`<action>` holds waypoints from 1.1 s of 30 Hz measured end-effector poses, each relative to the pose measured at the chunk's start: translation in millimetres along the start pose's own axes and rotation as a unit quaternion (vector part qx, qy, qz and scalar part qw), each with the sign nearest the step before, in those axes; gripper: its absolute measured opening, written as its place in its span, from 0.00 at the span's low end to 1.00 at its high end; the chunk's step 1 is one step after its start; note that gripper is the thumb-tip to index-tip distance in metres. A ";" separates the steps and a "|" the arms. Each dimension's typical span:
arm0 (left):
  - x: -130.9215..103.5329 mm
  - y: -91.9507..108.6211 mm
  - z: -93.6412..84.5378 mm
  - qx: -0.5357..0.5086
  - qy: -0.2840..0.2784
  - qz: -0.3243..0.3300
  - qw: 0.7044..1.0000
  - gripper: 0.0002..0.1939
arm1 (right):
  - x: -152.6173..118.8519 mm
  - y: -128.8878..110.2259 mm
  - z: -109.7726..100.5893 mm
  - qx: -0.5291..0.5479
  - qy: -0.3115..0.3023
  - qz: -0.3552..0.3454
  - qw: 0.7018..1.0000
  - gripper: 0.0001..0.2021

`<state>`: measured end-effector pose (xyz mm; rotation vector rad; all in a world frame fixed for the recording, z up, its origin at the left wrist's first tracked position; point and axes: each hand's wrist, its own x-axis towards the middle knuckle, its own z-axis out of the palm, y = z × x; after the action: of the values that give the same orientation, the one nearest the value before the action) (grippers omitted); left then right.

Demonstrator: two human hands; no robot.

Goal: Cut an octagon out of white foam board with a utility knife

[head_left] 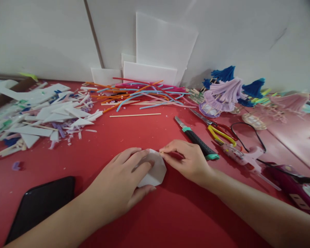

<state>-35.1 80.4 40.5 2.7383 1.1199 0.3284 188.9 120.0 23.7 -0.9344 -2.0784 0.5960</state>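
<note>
A white many-sided piece of foam board lies on the red table in front of me. My left hand holds it down, fingers curled over its left part and thumb along its near edge. At the piece's far right edge, my right hand pinches a tiny pale stick end between thumb and forefinger. Most of that stick, if longer, is hidden. Just beyond my right hand lies a utility knife with a black and green handle.
White foam scraps heap at left, near a black phone. Coloured pipe cleaners and a wooden stick lie ahead. Right are yellow-and-red-handled pliers, a glue gun with cord, and lilac fuzzy-roofed models.
</note>
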 end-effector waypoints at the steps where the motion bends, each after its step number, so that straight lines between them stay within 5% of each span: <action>1: 0.1 0.0 0.0 0.000 0.002 0.000 1.000 0.22 | 0.3 -0.1 0.0 -0.002 0.000 -0.001 1.000 0.04; 33: -1.8 -1.3 2.9 0.010 0.021 0.008 1.000 0.23 | 5.5 -5.4 -5.1 -0.002 -0.044 0.041 0.998 0.05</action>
<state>-36.6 79.9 37.1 2.7712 1.1179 0.3813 188.3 121.5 32.8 -1.0175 -2.1284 0.6872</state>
